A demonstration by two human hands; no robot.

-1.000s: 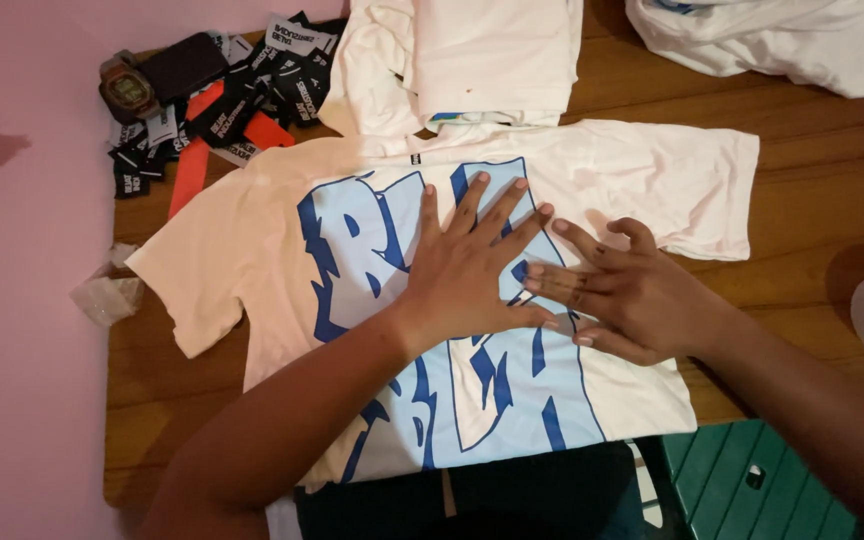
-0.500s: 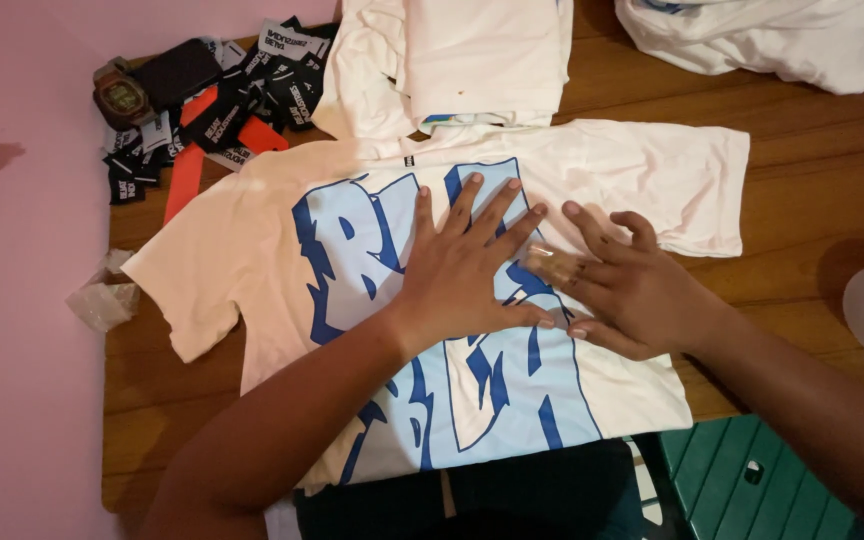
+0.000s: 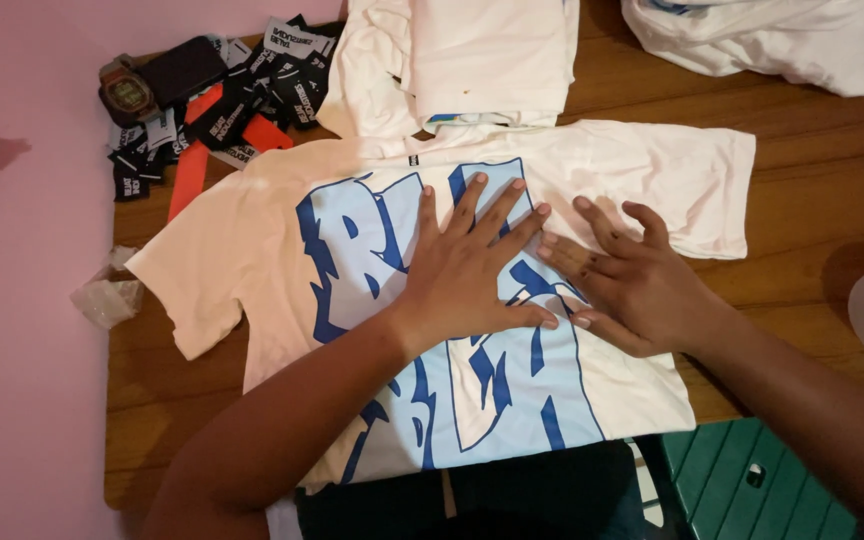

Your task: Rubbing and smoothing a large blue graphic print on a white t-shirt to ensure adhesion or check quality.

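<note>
A cream T-shirt (image 3: 652, 175) with a large blue graphic print lies spread flat, face up, on a wooden table (image 3: 812, 210). My left hand (image 3: 467, 265) rests palm down on the middle of the print, fingers spread. Just to its right, my right hand (image 3: 627, 280) also presses flat on the shirt, its fingertips touching the left hand's fingers. Neither hand holds anything.
A stack of folded cream shirts (image 3: 472, 60) lies at the table's far edge, with another crumpled white garment (image 3: 782, 40) at the far right. Black and orange fabric labels (image 3: 222, 100), a wristwatch (image 3: 127, 92) and a dark phone sit far left. A green plastic stool (image 3: 752, 475) stands near right.
The view has shifted slightly; both hands stay flat on the print, with the right hand's fingers a little closer against the left hand.
</note>
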